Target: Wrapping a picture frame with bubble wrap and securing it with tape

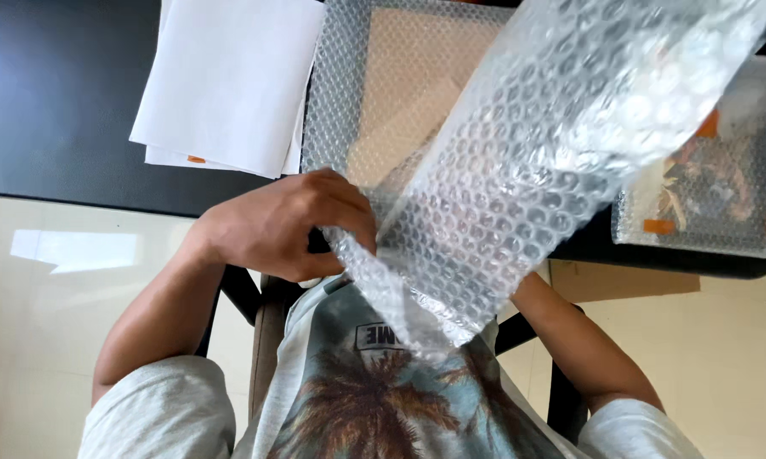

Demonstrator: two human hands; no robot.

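A big sheet of clear bubble wrap [536, 161] is held up in front of me and runs from my chest toward the upper right. My left hand [285, 225] pinches its near-left edge between fingers and thumb. My right hand is hidden behind the sheet. Only the right forearm [574, 340] shows, reaching up under the wrap. Beneath the sheet, a flat brown board wrapped in bubble wrap [383, 85] lies on the black table [51, 102].
A stack of white paper sheets [230, 76] lies left of the board. A smaller bubble-wrapped package with brown and orange contents [714, 200] sits at the table's right edge. Black chair arms [243, 293] flank my torso above a cream tiled floor [51, 289].
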